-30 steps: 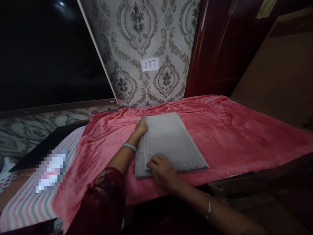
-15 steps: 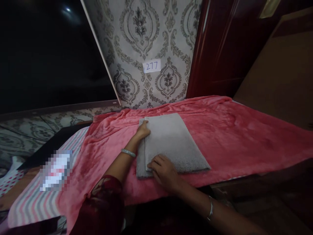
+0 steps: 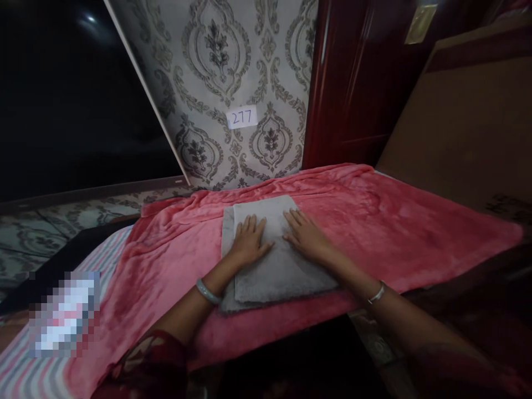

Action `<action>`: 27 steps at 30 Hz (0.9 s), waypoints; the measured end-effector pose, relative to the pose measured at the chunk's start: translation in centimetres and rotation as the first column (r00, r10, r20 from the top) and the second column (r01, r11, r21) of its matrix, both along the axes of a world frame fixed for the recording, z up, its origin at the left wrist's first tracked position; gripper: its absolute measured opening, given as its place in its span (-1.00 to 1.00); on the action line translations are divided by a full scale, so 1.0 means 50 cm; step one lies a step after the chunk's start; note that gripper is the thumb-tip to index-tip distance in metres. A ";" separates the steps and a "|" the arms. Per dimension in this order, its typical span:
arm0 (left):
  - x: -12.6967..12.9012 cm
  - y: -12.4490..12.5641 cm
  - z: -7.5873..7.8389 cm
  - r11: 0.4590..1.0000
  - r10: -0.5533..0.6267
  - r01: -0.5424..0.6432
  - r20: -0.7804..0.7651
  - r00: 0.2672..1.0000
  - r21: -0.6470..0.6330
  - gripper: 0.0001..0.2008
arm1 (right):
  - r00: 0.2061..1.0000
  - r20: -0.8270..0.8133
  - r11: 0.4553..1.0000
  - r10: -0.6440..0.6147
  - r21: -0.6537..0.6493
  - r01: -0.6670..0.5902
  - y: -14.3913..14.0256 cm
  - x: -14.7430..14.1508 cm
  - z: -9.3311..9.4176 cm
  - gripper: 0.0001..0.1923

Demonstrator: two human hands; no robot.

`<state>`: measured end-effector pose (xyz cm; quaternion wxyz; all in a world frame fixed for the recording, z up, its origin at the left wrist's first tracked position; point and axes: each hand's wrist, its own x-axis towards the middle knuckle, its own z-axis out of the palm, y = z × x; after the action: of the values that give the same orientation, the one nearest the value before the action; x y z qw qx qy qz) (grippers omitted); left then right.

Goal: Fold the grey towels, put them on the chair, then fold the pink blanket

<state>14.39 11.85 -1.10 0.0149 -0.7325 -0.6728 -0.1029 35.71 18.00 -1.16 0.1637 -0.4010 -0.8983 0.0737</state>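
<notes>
A grey towel (image 3: 286,277), folded into a layered rectangle, lies flat on a pink blanket (image 3: 394,233). My left hand (image 3: 249,239) rests on its upper left part, palm down with the fingers spread. Over the upper right part lies my right hand (image 3: 305,235), also flat and with fingers apart. Neither hand grips the cloth. Along the left side a lower layer of the towel sticks out past the top fold.
At the left stands a large dark screen (image 3: 83,100). A striped cloth (image 3: 103,260) and a blurred-out item (image 3: 64,316) lie on the left. A cardboard box (image 3: 465,122) leans at the right, beside a dark red door (image 3: 357,72). A "277" paper (image 3: 242,117) is on the wall.
My left hand has left the towel's upper left edge and lies flat on it. My right hand has moved from the lower left corner up to the right side, fingers spreading out.
</notes>
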 end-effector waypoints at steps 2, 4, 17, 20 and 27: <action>0.003 -0.012 -0.023 1.000 0.000 -0.001 -0.045 0.999 -0.029 -0.23 | 0.995 0.103 1.000 0.014 -0.020 -0.012 0.016 0.004 -0.036 -0.26; 0.002 -0.019 -0.036 1.000 0.006 -0.008 -0.071 0.997 -0.027 -0.24 | 0.991 0.130 0.999 0.043 -0.036 -0.038 0.013 0.003 -0.070 -0.28; -0.022 -0.019 -0.061 0.995 0.022 -0.023 0.007 1.000 0.098 -0.34 | 0.980 0.101 0.982 0.172 -0.099 -0.162 0.000 -0.032 -0.026 -0.29; -0.032 -0.028 -0.071 0.988 0.071 -0.076 0.037 0.997 0.135 -0.43 | 0.949 0.087 0.953 0.302 -0.055 -0.298 -0.016 -0.054 -0.031 -0.25; -0.037 0.022 0.002 0.997 -0.004 -0.007 0.134 0.991 0.077 -0.51 | 0.938 0.021 0.939 0.345 -0.025 -0.344 -0.029 -0.060 -0.055 -0.23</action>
<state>12.54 12.96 -1.01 -0.0020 -0.7222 -0.6684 -0.1777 32.73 16.57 -3.90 0.1327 -0.2402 -0.9558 0.1054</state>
